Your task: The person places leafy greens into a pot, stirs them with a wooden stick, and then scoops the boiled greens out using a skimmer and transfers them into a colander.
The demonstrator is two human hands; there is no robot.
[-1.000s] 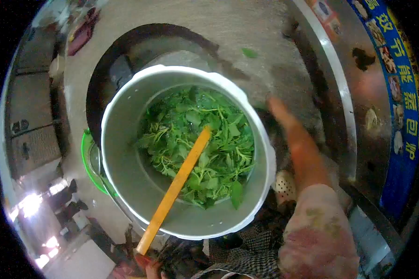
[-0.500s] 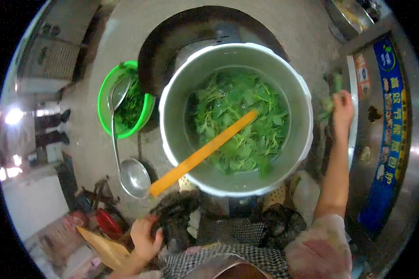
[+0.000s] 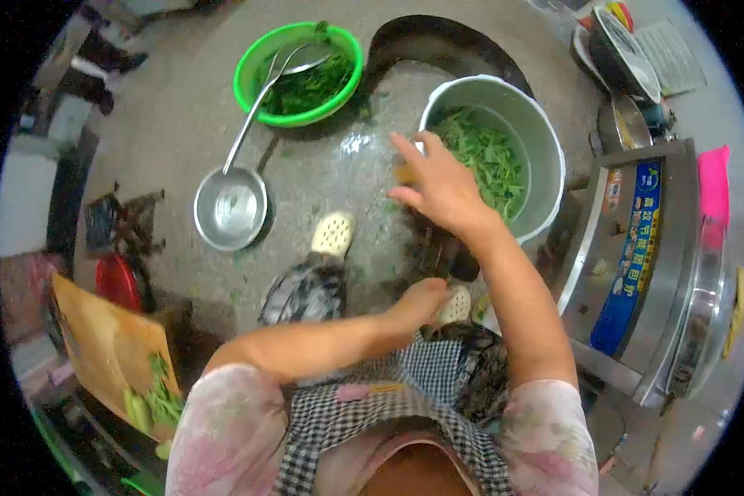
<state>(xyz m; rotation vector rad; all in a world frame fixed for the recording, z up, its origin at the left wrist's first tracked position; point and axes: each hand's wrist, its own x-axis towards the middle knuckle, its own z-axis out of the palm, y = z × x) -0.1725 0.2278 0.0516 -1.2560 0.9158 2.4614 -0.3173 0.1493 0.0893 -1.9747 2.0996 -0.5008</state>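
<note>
Right hand (image 3: 442, 182) over near rim of tall silver metal pot (image 3: 537, 136), loose leafy greens (image 3: 489, 157) inside. Thumb and fingers apart, yellow piece (image 3: 405, 174) between; can't tell if gripped. Left hand (image 3: 422, 304) below it, fingers curled, blurred; can't tell if holding anything. Cream perforated shoe (image 3: 334, 233) left of both. Farther left, round steel ladle (image 3: 231, 208), handle over bright green plastic basin (image 3: 298, 121) of dark greens. Right of hands, steel unit with blue label (image 3: 628, 256).
</note>
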